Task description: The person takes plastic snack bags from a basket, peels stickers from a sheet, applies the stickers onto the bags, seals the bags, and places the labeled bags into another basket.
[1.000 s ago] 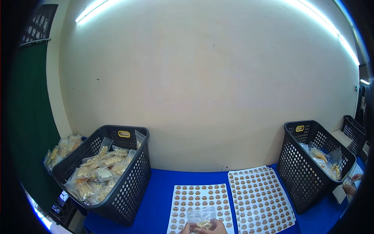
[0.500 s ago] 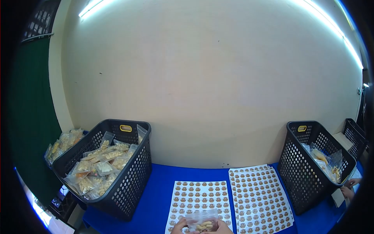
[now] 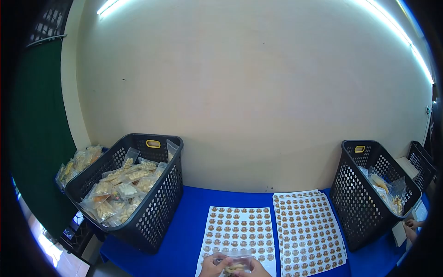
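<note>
Clear bag [image 3: 238, 259] between left hand [image 3: 212, 266] and right hand [image 3: 256, 269], both gripping its sides.

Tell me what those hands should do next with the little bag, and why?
Perhaps smooth the bag with a thumb: the left hand and right hand both hold it, over a label sheet whose top row has a gap, hinting a label was peeled. I can't tell whether the bag has one.

Plain beige wall [image 3: 254, 101] under bright tube lights [image 3: 422, 63], dark green curtain [image 3: 37, 138] at left.
</note>
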A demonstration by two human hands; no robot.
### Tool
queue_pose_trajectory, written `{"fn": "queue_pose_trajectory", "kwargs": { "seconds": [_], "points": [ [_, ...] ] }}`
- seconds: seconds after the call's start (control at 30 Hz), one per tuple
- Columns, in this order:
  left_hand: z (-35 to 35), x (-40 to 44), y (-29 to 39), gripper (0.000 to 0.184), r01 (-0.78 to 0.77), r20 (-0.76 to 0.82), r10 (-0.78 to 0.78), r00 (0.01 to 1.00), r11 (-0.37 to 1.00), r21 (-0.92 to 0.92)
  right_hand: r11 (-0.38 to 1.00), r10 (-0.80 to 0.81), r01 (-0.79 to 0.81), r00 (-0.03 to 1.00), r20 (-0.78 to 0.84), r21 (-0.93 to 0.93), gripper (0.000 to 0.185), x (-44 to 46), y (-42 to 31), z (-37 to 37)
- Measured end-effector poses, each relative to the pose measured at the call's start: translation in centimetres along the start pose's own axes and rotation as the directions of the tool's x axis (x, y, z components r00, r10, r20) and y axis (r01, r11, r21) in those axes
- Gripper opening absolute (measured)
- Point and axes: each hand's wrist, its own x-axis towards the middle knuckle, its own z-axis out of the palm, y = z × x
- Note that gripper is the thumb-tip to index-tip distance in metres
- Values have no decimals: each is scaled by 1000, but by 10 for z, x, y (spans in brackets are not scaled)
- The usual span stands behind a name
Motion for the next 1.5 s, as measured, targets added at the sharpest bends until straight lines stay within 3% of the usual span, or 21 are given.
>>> {"fn": "queue_pose_trajectory", "kwargs": {
  "seconds": [0.03,0.07,0.17,0.2,0.33,0.43,0.5,0.53,0.63,0.73,0.83,0.9,1.03,1.1,1.17,1.23,1.3,1.37,1.43,1.5],
  "points": [
    [3,-3,2,23,-25,-7,25,1000,1000,-13,998,12,-8,998,-60,64,41,0,3,-1],
    [4,-2,2,22,-26,74,26,997,1000,-1,997,-39,46,993,-113,61,30,-1,5,-3],
    [9,-6,7,21,-100,69,97,993,994,41,994,-106,106,976,-189,-9,24,-1,-5,-2],
    [9,-5,-1,22,-62,87,60,994,998,18,999,-22,31,975,-220,41,20,-3,-11,0],
    [6,-7,-12,22,36,138,-40,990,999,34,999,-29,18,950,-312,-39,16,-4,-5,4],
    [4,-6,-5,22,91,270,-74,960,994,-52,977,-177,116,910,-376,-178,15,-2,-9,6],
    [2,-5,0,24,-20,330,-11,944,996,91,978,-189,135,894,-406,-158,17,1,0,4],
    [2,-5,0,23,8,325,-27,945,998,57,988,-117,65,906,-406,-138,17,0,-1,3],
    [4,-5,-9,21,102,254,-89,963,994,-38,994,-93,62,904,-418,-86,16,0,3,7],
    [5,-6,-19,17,-10,183,20,983,998,-55,986,-167,159,868,-467,-58,16,-1,2,12],
    [1,-7,-23,15,-5,127,30,991,982,-188,990,-138,144,920,-368,-10,14,-3,-2,4],
    [-2,-6,-18,16,-4,178,48,983,971,-238,951,-296,240,884,-363,-193,15,-2,-2,1],
    [-5,-8,-5,20,16,244,24,969,987,-163,961,-260,187,856,-447,-202,14,-3,2,-8],
    [-7,-9,1,20,102,188,-82,979,990,-101,983,-185,174,922,-340,-64,12,-7,4,-12],
    [-12,-8,3,19,134,185,-110,977,983,-125,988,-154,147,938,-311,-46,12,-9,4,-16],
    [-15,-8,1,18,74,124,-68,990,996,-43,924,-337,270,909,-243,-272,13,-9,6,-19],
    [-15,-8,-9,17,84,96,-77,992,995,-62,906,-371,287,891,-260,-310,13,-11,2,-17],
    [-17,-8,-20,16,-30,112,10,994,984,177,888,-407,307,871,-274,-344,14,-11,-10,-14],
    [-16,-8,-19,17,-2,92,-8,996,994,105,962,-241,190,926,-292,-194,15,-14,-23,-9],
    [-12,-9,-20,20,25,72,-27,997,999,33,931,-307,222,906,-292,-291,16,-12,-7,-10]
  ]
}}
